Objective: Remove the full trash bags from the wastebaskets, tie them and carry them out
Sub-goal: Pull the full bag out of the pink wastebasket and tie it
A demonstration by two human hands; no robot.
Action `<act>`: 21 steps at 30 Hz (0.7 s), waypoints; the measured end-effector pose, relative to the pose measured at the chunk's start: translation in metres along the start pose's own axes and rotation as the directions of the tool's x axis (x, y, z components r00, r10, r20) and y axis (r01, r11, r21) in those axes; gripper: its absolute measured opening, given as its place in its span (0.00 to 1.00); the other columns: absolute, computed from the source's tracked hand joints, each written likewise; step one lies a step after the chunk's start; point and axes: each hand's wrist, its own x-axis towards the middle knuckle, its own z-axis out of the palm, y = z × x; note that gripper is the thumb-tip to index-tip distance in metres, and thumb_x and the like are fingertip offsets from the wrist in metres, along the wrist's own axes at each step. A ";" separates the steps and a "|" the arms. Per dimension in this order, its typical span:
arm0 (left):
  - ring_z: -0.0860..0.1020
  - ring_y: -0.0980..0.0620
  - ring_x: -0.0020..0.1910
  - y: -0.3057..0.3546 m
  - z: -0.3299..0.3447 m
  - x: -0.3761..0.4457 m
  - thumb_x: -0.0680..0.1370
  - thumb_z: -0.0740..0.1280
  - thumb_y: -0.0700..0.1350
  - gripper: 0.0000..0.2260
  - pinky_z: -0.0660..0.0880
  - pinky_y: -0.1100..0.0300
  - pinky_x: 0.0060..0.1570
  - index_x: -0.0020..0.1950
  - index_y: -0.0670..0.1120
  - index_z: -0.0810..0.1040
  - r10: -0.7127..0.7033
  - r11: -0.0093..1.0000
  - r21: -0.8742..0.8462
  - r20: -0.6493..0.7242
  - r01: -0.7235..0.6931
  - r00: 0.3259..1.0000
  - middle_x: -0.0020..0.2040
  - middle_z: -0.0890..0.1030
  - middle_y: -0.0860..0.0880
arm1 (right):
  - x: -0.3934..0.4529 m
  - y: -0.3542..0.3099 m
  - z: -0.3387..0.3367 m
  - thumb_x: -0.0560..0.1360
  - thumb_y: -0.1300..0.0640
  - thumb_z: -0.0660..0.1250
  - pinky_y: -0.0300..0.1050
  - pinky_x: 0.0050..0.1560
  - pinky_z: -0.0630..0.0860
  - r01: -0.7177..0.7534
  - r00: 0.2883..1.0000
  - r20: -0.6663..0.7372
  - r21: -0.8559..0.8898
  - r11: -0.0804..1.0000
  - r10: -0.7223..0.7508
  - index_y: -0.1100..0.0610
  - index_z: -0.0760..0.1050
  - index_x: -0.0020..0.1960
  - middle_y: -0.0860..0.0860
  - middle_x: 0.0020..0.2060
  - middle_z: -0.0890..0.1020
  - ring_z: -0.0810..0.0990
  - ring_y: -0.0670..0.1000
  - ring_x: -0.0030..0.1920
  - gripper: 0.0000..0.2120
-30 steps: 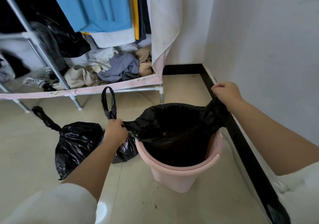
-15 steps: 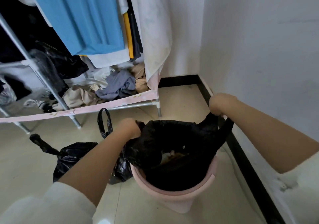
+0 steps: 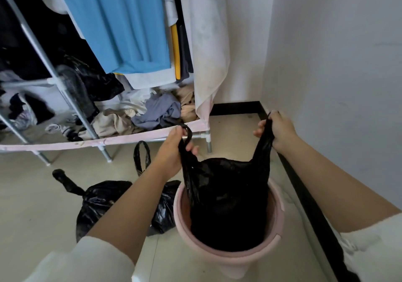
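A black trash bag point(image 3: 228, 199) stands partly raised out of a pink wastebasket point(image 3: 276, 238) on the floor by the right wall. My left hand point(image 3: 174, 149) grips the bag's left handle loop above the basket's left side. My right hand point(image 3: 277, 129) grips the right handle loop, close to the wall. Both handles are pulled up and apart, so the bag's mouth is drawn nearly closed. A second black trash bag point(image 3: 102, 201) lies on the floor left of the basket, its handles loose, partly hidden behind my left forearm.
A metal clothes rack point(image 3: 67, 99) with hanging garments and a heap of clothes stands behind, its pink-edged bottom shelf point(image 3: 121, 140) just beyond my left hand. White walls meet in a corner at the right, with a black baseboard point(image 3: 304, 194) along the floor.
Both hands have risen with the bag's edges, now stretched into handles. The bag has come off the basket rim and lifted upward; the pink rim now shows.
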 end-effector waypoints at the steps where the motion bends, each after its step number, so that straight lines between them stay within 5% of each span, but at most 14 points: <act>1: 0.65 0.58 0.16 -0.003 0.007 -0.002 0.83 0.47 0.49 0.17 0.69 0.64 0.27 0.36 0.47 0.62 -0.029 0.991 0.131 0.034 0.024 0.999 0.18 0.66 0.55 | -0.005 0.002 0.007 0.80 0.56 0.50 0.40 0.25 0.68 0.020 0.998 0.068 -0.125 0.992 -0.012 0.55 0.62 0.36 0.54 0.28 0.69 0.65 0.44 0.13 0.14; 4: 0.58 0.60 0.16 -0.016 0.012 -0.001 0.82 0.53 0.43 0.13 0.55 0.71 0.19 0.37 0.48 0.60 -0.010 0.944 0.329 0.006 0.008 1.000 0.21 0.62 0.55 | -0.016 0.012 0.017 0.80 0.58 0.54 0.30 0.17 0.59 0.127 0.966 0.255 -0.331 0.935 -0.041 0.57 0.60 0.37 0.51 0.21 0.70 0.60 0.42 0.12 0.13; 6: 0.63 0.57 0.22 -0.031 0.004 0.001 0.79 0.59 0.34 0.13 0.60 0.68 0.20 0.39 0.47 0.63 0.017 0.945 0.327 -0.042 -0.003 0.999 0.29 0.64 0.50 | -0.020 0.025 0.013 0.77 0.64 0.61 0.35 0.20 0.65 0.199 0.958 0.272 -0.394 0.897 -0.093 0.58 0.62 0.43 0.48 0.22 0.75 0.68 0.44 0.18 0.08; 9: 0.71 0.53 0.34 -0.053 -0.014 -0.003 0.74 0.62 0.26 0.14 0.70 0.64 0.33 0.48 0.45 0.69 -0.011 0.903 0.430 0.006 0.007 1.000 0.38 0.72 0.49 | -0.030 0.048 -0.005 0.72 0.66 0.68 0.44 0.51 0.74 0.197 0.963 0.259 -0.461 0.865 -0.081 0.60 0.62 0.64 0.50 0.47 0.76 0.76 0.51 0.47 0.24; 13: 0.76 0.55 0.52 -0.076 -0.040 -0.013 0.70 0.72 0.35 0.20 0.74 0.68 0.48 0.56 0.53 0.72 -0.249 0.833 0.548 0.252 0.074 0.935 0.52 0.77 0.54 | -0.039 0.083 -0.029 0.69 0.59 0.72 0.50 0.69 0.66 0.085 0.955 0.275 -0.616 0.783 0.112 0.57 0.60 0.72 0.50 0.62 0.71 0.70 0.53 0.65 0.35; 16: 0.71 0.49 0.66 -0.095 -0.046 -0.008 0.66 0.72 0.48 0.25 0.70 0.56 0.65 0.61 0.56 0.69 -0.157 0.714 0.692 0.307 -0.107 0.939 0.65 0.72 0.47 | -0.040 0.096 -0.021 0.72 0.61 0.68 0.45 0.67 0.64 0.080 0.955 0.278 -0.572 0.817 0.101 0.57 0.59 0.72 0.49 0.59 0.69 0.68 0.51 0.63 0.32; 18: 0.75 0.49 0.61 -0.097 -0.038 -0.007 0.76 0.66 0.42 0.18 0.73 0.61 0.60 0.65 0.47 0.71 -0.089 0.757 0.646 0.253 -0.100 0.963 0.58 0.77 0.47 | -0.035 0.100 -0.008 0.74 0.63 0.65 0.48 0.65 0.67 0.033 0.973 0.216 -0.471 0.882 0.079 0.62 0.63 0.70 0.58 0.62 0.73 0.71 0.58 0.65 0.25; 21: 0.82 0.55 0.38 -0.103 -0.033 -0.006 0.81 0.56 0.40 0.11 0.79 0.67 0.41 0.53 0.38 0.76 -0.129 0.968 0.235 0.158 0.090 0.979 0.36 0.84 0.52 | -0.028 0.110 0.007 0.78 0.62 0.59 0.56 0.63 0.70 -0.031 0.993 0.093 -0.359 0.933 0.069 0.68 0.71 0.61 0.65 0.53 0.80 0.77 0.63 0.57 0.14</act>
